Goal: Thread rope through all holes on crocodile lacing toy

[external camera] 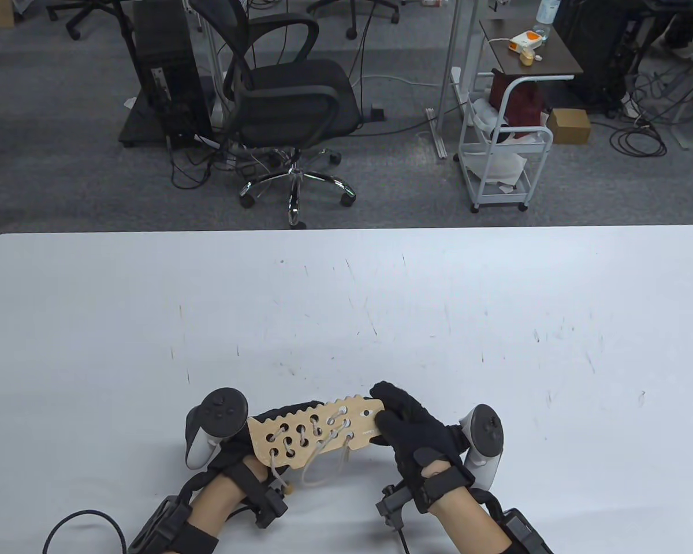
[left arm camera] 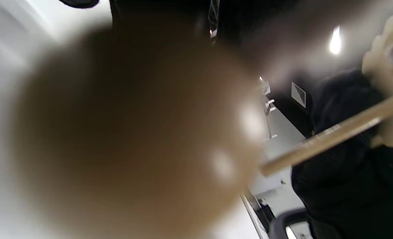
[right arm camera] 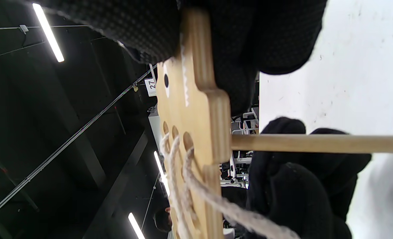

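Hands meet over the near edge of the worktop (external camera: pixel 150 323), about midway along it, and between them we hold the crocodile lacing toy (external camera: pixel 315 430) lifted clear of the surface. Our left hand (external camera: pixel 237 456) is curled round the toy's left end, fingers behind the board; our right hand (external camera: pixel 407 430) is clamped on the right end, where the eye mark sits, fingers on one face and thumb on the other as the right wrist view shows.

We judge the toy to be a thin, stiff plywood board, light and not fragile, so gripping it by the ends, clear of the holes, suits it well. Its flat faces could slide under glove fabric, so a pinch across the thickness seems safest.

Rope (external camera: pixel 317 461) is the soft part: limp cotton cord, already laced through many holes and sagging in loops below the board. A wooden needle (right arm camera: pixel 316 143) juts out from the board toward the worktop; that rigid tip is where we would take hold to feed the cord onward.

Beyond the far edge stands an office chair (external camera: pixel 291 98).
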### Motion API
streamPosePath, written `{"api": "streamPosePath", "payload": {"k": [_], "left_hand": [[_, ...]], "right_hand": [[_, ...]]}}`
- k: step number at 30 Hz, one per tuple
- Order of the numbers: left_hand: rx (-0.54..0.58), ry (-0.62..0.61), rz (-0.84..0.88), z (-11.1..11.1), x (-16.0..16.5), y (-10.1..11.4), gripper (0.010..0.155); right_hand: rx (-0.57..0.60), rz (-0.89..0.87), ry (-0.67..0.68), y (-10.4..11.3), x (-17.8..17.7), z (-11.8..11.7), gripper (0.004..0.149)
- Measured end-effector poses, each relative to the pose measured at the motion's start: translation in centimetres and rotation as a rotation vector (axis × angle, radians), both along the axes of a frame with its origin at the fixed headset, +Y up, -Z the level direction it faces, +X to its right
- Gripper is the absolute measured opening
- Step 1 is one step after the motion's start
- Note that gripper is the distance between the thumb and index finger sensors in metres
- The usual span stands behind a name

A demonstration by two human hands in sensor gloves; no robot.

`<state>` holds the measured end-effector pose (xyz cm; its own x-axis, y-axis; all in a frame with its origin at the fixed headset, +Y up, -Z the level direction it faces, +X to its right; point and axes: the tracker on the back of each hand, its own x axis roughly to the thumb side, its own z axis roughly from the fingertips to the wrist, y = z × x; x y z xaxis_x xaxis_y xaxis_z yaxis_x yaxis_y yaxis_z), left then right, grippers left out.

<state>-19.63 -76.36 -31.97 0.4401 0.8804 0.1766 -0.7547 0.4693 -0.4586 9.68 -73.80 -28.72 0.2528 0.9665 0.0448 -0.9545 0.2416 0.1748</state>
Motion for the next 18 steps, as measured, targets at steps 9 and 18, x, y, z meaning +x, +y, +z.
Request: {"api": "streamPosePath", "payload": {"k": [9, 18], "left_hand": [[-0.066, -0.155, 0.103, 1.1, 2.1, 0.1, 0.055], [-0.068, -0.201, 0.131, 1.7, 3.0, 0.3, 0.051]], "right_hand": [[-0.022, -0.064, 0.051, -0.1, -0.8, 0.3, 0.055], [-0.022, -0.089, 0.079, 0.1, -1.4, 0.7, 0.055]]}}
